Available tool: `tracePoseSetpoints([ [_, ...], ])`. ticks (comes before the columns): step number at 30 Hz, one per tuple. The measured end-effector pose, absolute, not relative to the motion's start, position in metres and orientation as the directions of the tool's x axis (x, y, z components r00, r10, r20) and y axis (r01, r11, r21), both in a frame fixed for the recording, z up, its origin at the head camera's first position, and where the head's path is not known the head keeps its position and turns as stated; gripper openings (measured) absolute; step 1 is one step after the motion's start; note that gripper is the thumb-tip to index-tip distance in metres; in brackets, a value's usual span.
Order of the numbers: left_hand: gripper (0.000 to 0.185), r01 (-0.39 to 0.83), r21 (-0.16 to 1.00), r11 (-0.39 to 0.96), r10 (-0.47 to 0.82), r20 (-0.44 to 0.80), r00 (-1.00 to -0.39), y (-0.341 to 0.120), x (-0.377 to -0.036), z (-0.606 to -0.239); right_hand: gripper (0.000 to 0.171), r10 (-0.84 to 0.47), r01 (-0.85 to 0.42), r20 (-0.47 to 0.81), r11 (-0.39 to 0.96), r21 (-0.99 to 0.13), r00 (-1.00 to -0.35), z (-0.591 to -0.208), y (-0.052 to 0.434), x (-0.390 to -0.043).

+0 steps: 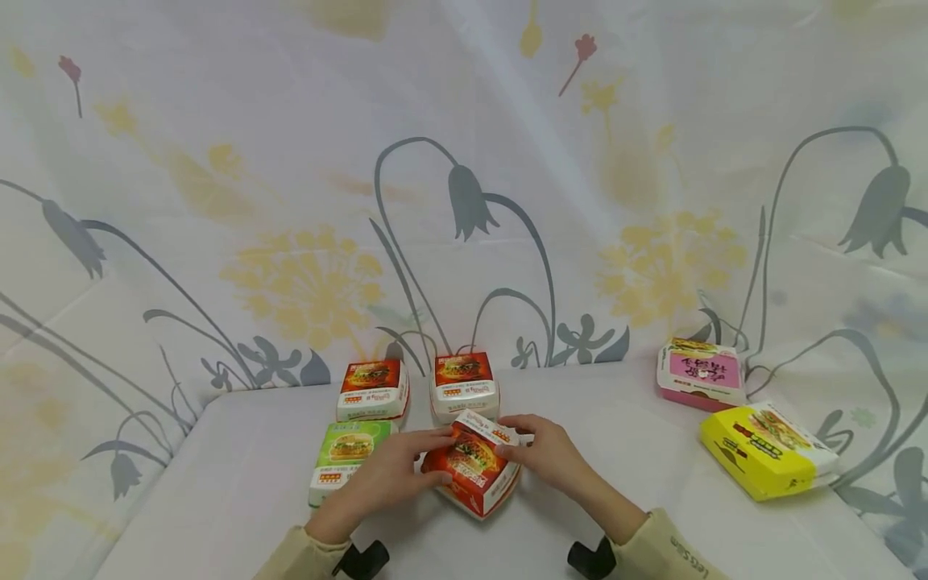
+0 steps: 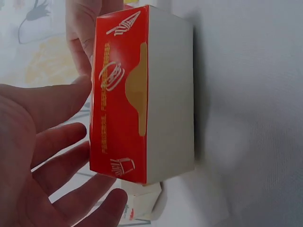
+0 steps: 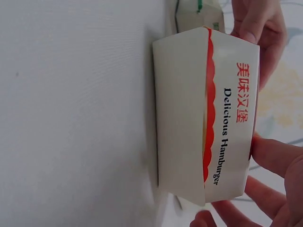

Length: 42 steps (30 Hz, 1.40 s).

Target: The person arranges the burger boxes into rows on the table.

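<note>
Burger box (image 1: 474, 466) with a red, burger-pictured top, set aslant at the near centre of the white tabletop (image 1: 598, 399). One white side reads "美味汉堡" and "Delicious Hamburger"; a red side has smaller, unreadable yellow print. Left hand (image 1: 391, 475) and right hand (image 1: 557, 459) grip it from either side, fingers partly bent. Green box (image 1: 350, 448) close left; open tabletop stretches right to a yellow box (image 1: 768, 453).

Floral sheeting (image 1: 464, 105) around the table (image 1: 602, 411) suggests a booth.
</note>
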<state>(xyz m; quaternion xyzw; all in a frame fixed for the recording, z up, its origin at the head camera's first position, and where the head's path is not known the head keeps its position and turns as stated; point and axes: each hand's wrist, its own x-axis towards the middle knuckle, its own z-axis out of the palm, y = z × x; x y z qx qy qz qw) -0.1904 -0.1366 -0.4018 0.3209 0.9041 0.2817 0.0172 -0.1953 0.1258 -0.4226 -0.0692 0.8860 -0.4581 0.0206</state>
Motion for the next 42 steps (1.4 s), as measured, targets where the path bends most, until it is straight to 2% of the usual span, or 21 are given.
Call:
tracePoseSetpoints([
  [11, 0.056, 0.576, 0.531, 0.622, 0.598, 0.153, -0.787, -0.128, -0.186, -0.404, 0.056, -0.167, -0.128, 0.032, 0.599, -0.791, -0.985, -0.422, 0.125, -0.191],
  [18, 0.058, 0.519, 0.559, 0.647, 0.546, 0.136, -0.827, -0.120, -0.184, -0.414, 0.061, -0.178, -0.104, 0.001, 0.572, -0.814, -0.984, -0.428, 0.124, -0.185],
  [24, 0.059, 0.490, 0.596, 0.637, 0.510, 0.151, -0.847, -0.117, -0.186, -0.415, 0.063, -0.213, -0.162, 0.045, 0.572, -0.804, -0.976, -0.428, 0.125, -0.185],
  [31, 0.059, 0.491, 0.644, 0.587, 0.561, 0.113, -0.820, -0.119, -0.192, -0.411, 0.042, -0.239, -0.225, 0.112, 0.526, -0.820, -0.965, -0.427, 0.136, -0.196],
  [42, 0.052, 0.513, 0.696, 0.502, 0.661, 0.073, -0.747, -0.124, -0.200, -0.409, 0.039, -0.437, -0.326, 0.132, 0.405, -0.854, -0.890, -0.427, 0.146, -0.212],
])
